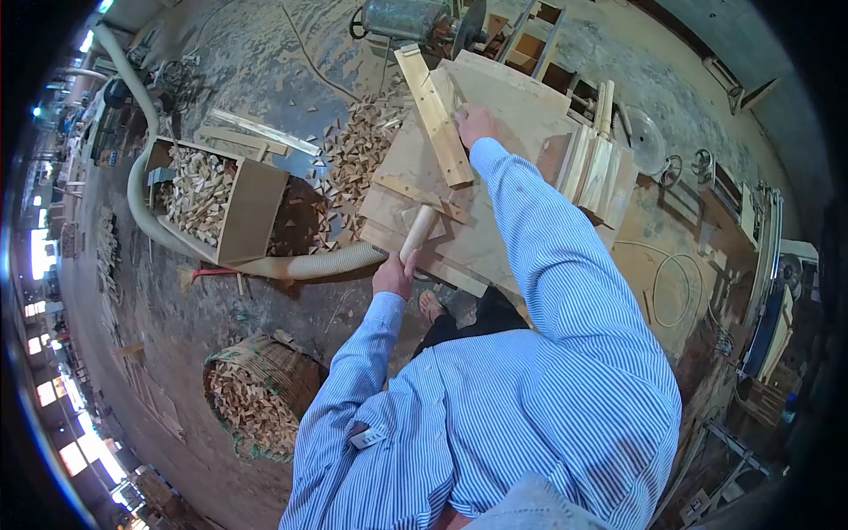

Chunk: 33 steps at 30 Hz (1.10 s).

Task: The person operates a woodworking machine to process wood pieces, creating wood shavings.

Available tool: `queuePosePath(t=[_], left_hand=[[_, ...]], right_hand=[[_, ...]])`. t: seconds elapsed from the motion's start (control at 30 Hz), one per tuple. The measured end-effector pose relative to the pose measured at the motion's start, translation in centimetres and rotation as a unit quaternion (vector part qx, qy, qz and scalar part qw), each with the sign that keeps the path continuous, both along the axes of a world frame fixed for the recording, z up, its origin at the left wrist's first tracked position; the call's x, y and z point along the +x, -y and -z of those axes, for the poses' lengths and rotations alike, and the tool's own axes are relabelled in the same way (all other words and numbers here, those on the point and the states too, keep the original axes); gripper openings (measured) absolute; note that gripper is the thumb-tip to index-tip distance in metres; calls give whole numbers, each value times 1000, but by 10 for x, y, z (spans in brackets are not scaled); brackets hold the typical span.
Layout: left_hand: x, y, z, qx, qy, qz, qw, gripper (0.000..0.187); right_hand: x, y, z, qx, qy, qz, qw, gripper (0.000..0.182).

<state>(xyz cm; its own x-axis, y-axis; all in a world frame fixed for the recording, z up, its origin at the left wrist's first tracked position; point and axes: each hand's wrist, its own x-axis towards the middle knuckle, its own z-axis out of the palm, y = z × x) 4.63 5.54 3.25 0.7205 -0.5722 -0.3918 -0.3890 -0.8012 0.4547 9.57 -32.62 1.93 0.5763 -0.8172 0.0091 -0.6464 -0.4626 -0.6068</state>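
Note:
My left hand [395, 275] is closed around the lower end of a pale, round wooden stick [419, 231] at the near left edge of the worktable [508, 106]. Under the stick's upper end lies a small flat piece of wood [433, 223]. My right hand [477, 126] is farther out on the tabletop, its fingers bent, beside a long wooden bar [435, 119] with dark holes. A short pale board [443, 87] lies between that bar and my fingertips. Whatever those fingers grip is hidden. A thinner wooden strip [422, 197] crosses the table near the stick.
Stacked planks [587, 172] lie on the table's right side. Triangular offcuts [358, 146] cover the floor at left, beside an offcut-filled wooden box [252, 212] and a wicker basket [296, 375]. A thick hose [327, 263] runs to the table. A motor [406, 19] stands beyond.

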Motion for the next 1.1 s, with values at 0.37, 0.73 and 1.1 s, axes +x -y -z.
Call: queuePosePath(t=[0.37,0.73,1.1], left_hand=[[4,3,-1,22,-21,6,1000,68],[10,22,-4,35,-20,14,999,65],[21,82,4,22,4,8,1000,66]], right_hand=[[27,18,0,29,44,0,999,29],[39,43,11,25,44,-6,999,31],[52,101,10,24,41,5,999,30]])
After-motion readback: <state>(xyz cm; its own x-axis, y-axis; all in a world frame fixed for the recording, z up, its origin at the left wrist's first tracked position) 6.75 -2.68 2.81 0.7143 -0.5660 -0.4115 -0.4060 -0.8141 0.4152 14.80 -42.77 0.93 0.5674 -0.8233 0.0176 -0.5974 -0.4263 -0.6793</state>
